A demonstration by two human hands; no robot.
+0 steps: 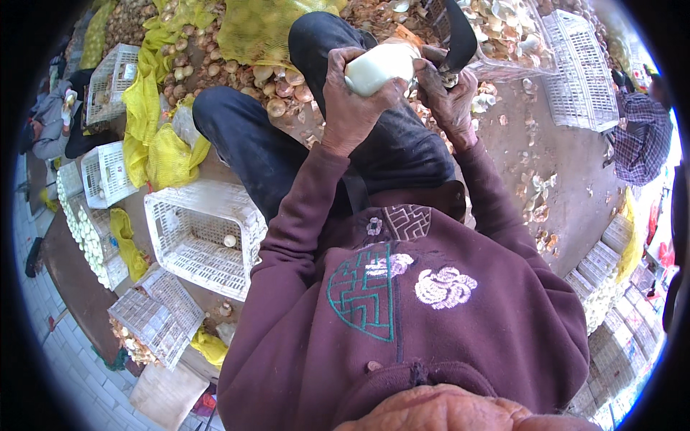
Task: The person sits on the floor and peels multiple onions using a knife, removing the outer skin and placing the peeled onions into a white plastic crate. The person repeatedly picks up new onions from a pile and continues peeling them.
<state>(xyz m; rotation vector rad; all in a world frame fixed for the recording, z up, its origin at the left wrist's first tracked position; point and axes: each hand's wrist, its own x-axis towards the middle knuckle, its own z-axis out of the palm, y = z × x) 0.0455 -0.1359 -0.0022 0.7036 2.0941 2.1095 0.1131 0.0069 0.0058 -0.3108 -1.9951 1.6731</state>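
My left hand is closed round a peeled white onion, its thumb along the near side, above my knees. Some orange-brown skin shows at the onion's far end. My right hand is closed on a knife whose broad dark blade points up and away. The handle is mostly hidden in the fingers. The right fingertips are at the onion's right side, touching it or very near it. Beyond my knees lie several unpeeled onions on the ground.
A white plastic crate with one peeled onion lies at left. A crate of peelings stands far right, beside an upright crate. Yellow mesh sacks lie left. Other people sit at both sides. Scattered peelings litter the ground.
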